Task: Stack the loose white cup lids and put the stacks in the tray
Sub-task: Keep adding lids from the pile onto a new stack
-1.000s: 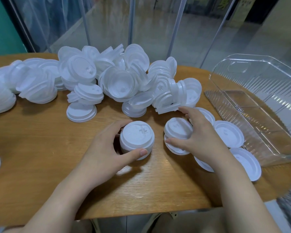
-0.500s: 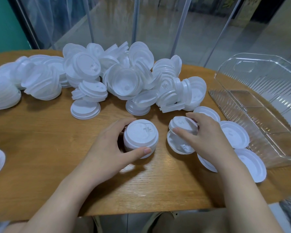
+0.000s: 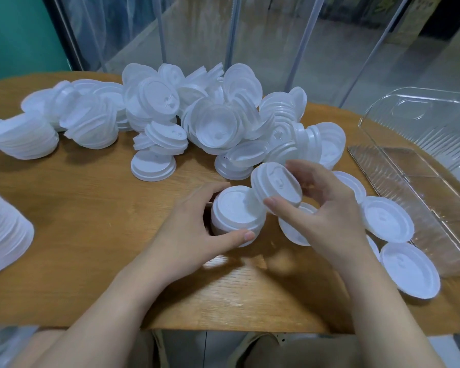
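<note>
Since the earlier frame, we have raised one lid off the table and tilted it over the stack.

Head view: our right hand (image 3: 327,216) pinches the lifted lid (image 3: 276,185) by its rim, thumb below and fingers behind, angled so it can drop onto the stack (image 3: 237,213). Our left hand (image 3: 194,232) curls around the stack, thumb in front, to keep it steady on the table (image 3: 91,208). Loose lids (image 3: 210,123) remain heaped beyond; the clear tray (image 3: 414,166) at right holds no stacks yet.

Soft, even daylight; faint shadows under the hands (image 3: 250,229), slight motion blur, wide-angle bending at edges.
</note>
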Available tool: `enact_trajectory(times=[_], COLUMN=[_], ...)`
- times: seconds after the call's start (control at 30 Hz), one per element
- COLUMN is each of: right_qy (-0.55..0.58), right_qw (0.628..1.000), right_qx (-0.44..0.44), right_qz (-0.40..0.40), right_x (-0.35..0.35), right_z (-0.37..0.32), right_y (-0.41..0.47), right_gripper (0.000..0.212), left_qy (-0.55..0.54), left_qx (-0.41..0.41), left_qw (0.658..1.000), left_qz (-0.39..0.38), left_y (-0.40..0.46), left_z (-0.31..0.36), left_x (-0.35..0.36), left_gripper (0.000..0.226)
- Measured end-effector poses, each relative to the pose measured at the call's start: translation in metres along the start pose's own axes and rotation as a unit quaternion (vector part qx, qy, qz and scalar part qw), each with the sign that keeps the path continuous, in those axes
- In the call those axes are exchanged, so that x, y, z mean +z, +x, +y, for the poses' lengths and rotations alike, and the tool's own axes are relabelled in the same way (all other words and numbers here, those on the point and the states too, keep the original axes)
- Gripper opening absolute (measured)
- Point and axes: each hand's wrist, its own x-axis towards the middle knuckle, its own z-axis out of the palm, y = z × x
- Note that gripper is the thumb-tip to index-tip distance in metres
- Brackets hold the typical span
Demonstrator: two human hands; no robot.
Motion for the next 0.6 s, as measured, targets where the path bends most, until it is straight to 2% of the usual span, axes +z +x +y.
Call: enact_trajectory(times=[0.17, 0.43, 0.6], right_qy=[-0.019, -0.036, -0.042], right_qw=[0.997, 0.992, 0.989], right_qx=[-0.057, -0.06, -0.068], right_qz=[-0.047, -0.107, -0.126], right_x=[0.021, 0.026, 0.026], right_z=[-0.008, -0.006, -0.004], right_y=[0.001, 0.004, 0.003], right_gripper=[0.056, 0.063, 0.063], left_qy=[-0.009, -0.023, -0.043], left_qx=[-0.005, -0.008, 0.005], left_qw=[1.0, 1.0, 0.999], left_qz=[-0.001, -0.014, -0.013], left_y=[-0.001, 0.001, 0.0], left_z=[0.002, 0.001, 0.002], left_x=[0.0, -0.001, -0.001], left_gripper=[0.071, 0.068, 0.076])
